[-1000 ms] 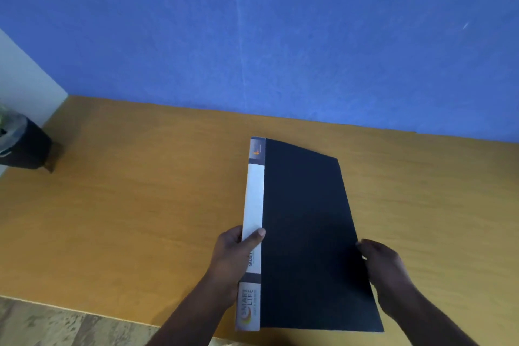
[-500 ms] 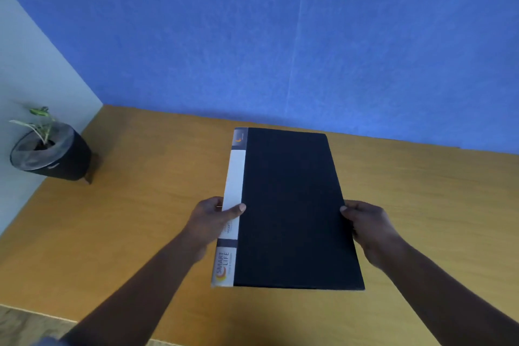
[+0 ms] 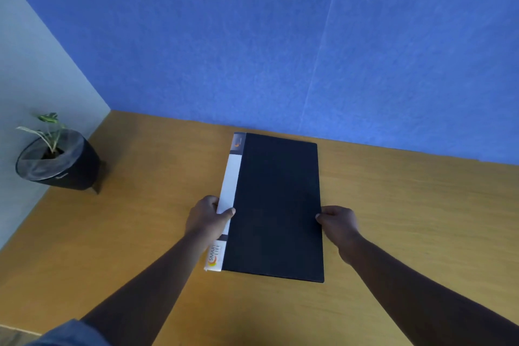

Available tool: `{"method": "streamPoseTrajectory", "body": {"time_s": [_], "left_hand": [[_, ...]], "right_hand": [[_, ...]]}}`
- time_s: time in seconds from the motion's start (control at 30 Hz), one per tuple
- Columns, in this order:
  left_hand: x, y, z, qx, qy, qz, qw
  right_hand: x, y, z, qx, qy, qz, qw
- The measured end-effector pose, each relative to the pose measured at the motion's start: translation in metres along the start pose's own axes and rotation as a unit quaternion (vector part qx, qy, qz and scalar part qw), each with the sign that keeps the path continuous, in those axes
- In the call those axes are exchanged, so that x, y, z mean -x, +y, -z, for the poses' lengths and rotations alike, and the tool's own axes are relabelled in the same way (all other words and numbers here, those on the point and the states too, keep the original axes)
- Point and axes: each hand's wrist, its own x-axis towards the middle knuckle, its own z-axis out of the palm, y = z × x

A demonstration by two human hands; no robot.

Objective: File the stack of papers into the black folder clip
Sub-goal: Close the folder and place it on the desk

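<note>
A closed black folder (image 3: 276,205) with a white spine label lies lengthwise on the wooden table (image 3: 407,219), its far end close to the blue wall. My left hand (image 3: 207,218) grips the spine side, thumb on top of the white label. My right hand (image 3: 338,223) holds the opposite long edge, thumb on the cover. No papers or clip show; the folder's inside is hidden.
A small plant in a black pot (image 3: 57,161) stands at the table's far left corner by the pale side wall. The blue wall (image 3: 280,50) runs along the table's back edge. The table's front edge shows at the lower left.
The folder has moved away from me toward the wall and straightened, both hands keeping their grip. The view has shifted, bringing the plant pot into sight.
</note>
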Motion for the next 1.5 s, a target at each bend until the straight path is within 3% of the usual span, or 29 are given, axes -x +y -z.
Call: {"method": "streamPoseTrajectory", "body": {"time_s": [0.07, 0.23, 0.33, 0.47, 1.07, 1.5], "left_hand": [[0.010, -0.005, -0.005, -0.043, 0.013, -0.027, 0.999], [0.056, -0.036, -0.026, -0.194, 0.086, -0.163, 0.964], [0.081, -0.057, -0.041, -0.233, 0.084, -0.197, 0.949], [0.089, -0.067, -0.050, -0.255, 0.072, -0.194, 0.945], [0.062, -0.058, -0.048, -0.293, 0.045, -0.163, 0.941], [0.066, -0.041, -0.047, -0.246, 0.058, -0.135, 0.958]], "right_hand": [[0.007, 0.009, -0.003, 0.125, 0.008, 0.060, 0.990], [0.040, 0.071, -0.009, 0.364, 0.027, 0.230, 0.902], [0.051, 0.105, -0.010, 0.436, -0.012, 0.271, 0.858], [0.054, 0.114, -0.007, 0.466, -0.004, 0.297, 0.834], [0.037, 0.093, -0.012, 0.467, -0.001, 0.308, 0.829], [0.033, 0.082, 0.007, 0.404, -0.045, 0.289, 0.867]]}}
